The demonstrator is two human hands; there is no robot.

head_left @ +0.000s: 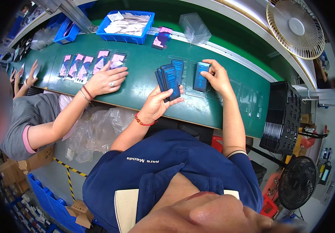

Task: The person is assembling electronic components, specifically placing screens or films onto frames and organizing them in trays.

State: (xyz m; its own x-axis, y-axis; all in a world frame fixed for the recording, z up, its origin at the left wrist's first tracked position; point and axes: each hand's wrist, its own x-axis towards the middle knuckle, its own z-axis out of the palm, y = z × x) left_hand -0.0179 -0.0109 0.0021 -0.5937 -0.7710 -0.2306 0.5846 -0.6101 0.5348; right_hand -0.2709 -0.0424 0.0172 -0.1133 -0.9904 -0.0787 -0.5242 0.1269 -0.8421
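Left hand (156, 104) is gripping a fanned stack of dark flat batteries (168, 80), thumb across the near face, holding it just above the green conveyor belt (144, 83). Right hand (216, 77) is closing fingers on a single battery (201, 76), pressing it into a clear plastic tray (190, 79) lying on the belt. More clear trays (249, 100) are sitting to the right. A co-worker's hand (105, 80) is resting flat on the left, touching pink-labelled packs (91, 64) (lined up in a row). A blue bin (125, 26) is sitting at the far edge.
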